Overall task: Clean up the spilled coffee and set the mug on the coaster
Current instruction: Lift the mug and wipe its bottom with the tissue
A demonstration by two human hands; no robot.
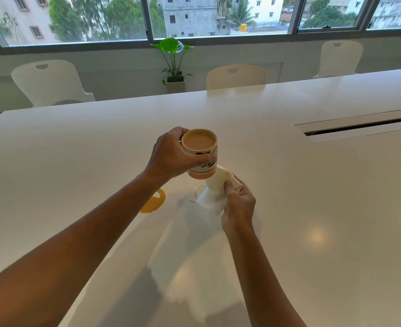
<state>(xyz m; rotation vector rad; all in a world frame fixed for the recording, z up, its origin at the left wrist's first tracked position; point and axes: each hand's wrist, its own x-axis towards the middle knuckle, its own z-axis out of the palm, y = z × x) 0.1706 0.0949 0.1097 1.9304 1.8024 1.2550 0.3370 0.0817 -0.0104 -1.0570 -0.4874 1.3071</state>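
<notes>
Head view: the left hand (171, 156) curls fingers and thumb round the mug (200, 153), held upright above the white table (312, 208), mouth up, full of milky coffee. Its dark markings form no readable writing. Just below the thumb tip, the right hand (238, 206) pinches a white tissue (212, 190) over spilled coffee (198, 191). An orange coaster (153, 201) lies beneath the left wrist.

3 white chairs (236, 76) and a potted plant (174, 62) stand beyond the white table (312, 197), under wide windows (194, 17).

The left forearm (81, 232) partly hides the orange spill (156, 204).
</notes>
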